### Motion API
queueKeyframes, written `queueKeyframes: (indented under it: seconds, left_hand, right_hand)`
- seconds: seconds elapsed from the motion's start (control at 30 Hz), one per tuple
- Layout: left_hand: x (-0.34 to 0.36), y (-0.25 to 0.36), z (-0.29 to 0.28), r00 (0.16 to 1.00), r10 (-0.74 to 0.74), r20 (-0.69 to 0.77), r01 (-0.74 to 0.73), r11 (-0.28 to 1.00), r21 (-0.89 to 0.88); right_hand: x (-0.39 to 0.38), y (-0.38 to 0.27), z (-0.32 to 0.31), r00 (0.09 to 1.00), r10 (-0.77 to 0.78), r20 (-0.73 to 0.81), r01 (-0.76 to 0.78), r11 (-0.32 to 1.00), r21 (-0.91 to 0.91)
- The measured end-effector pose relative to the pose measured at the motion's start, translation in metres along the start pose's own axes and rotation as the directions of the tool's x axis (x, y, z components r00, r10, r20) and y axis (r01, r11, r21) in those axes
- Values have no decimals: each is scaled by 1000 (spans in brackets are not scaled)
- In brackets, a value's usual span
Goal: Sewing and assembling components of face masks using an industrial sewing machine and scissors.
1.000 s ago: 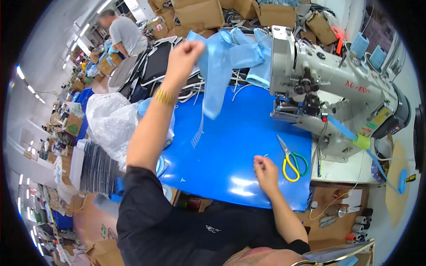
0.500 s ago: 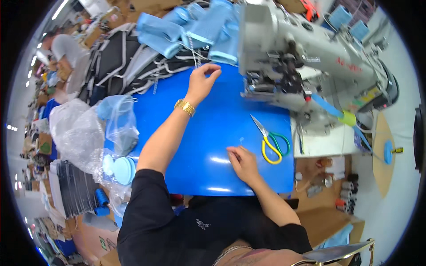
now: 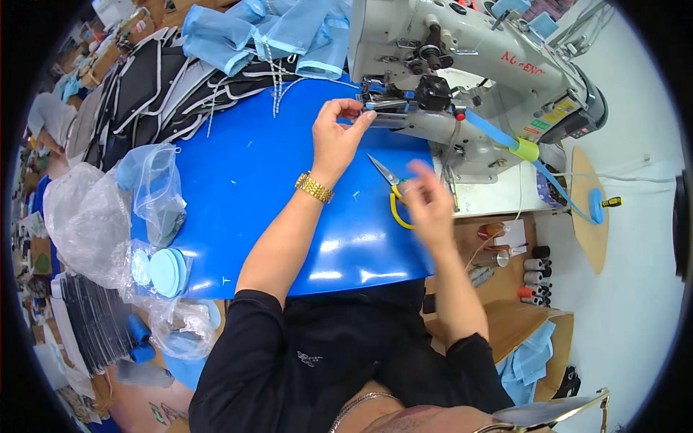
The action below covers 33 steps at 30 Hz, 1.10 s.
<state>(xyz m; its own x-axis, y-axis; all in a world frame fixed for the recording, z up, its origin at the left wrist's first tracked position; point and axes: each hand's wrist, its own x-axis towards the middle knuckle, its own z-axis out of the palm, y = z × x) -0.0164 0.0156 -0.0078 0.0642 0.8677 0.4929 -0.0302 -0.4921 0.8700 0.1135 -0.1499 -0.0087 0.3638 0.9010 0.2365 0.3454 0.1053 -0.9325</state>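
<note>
My left hand, with a gold watch at its wrist, is at the needle end of a large grey sewing machine. Thumb and fingers come together there, but whatever lies between them is too small to make out. Motion smears my right hand, which hovers over the handles of a pair of scissors with a yellow loop. The scissors lie on the blue work surface. A light-blue binding strip runs to the machine through a yellow-green sleeve.
Light-blue mesh pieces and black panels with pale edging are heaped at the far left. Clear plastic bags and pale-blue discs sit at the left edge. Thread spools stand low right beside a cardboard box.
My left hand has moved right to the machine's needle area. The right hand has risen from the blue surface and shifted over the scissors. The whole view has shifted too.
</note>
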Motion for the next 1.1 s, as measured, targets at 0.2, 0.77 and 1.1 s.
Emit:
queueKeyframes:
  seconds: [0.2,0.77,1.1]
  left_hand:
    - [3,1,9,999,-14,-41,14,1000,-1]
    - [10,7,-6,978,-119,173,132,989,-62]
    - [15,7,-16,929,-245,278,295,943,-156]
  right_hand:
    - [77,-35,-74,959,-184,-213,118,950,-290]
    - [111,-21,-84,981,-60,-187,-1,951,-310]
    - [113,-15,-86,978,-85,-188,36,967,-253]
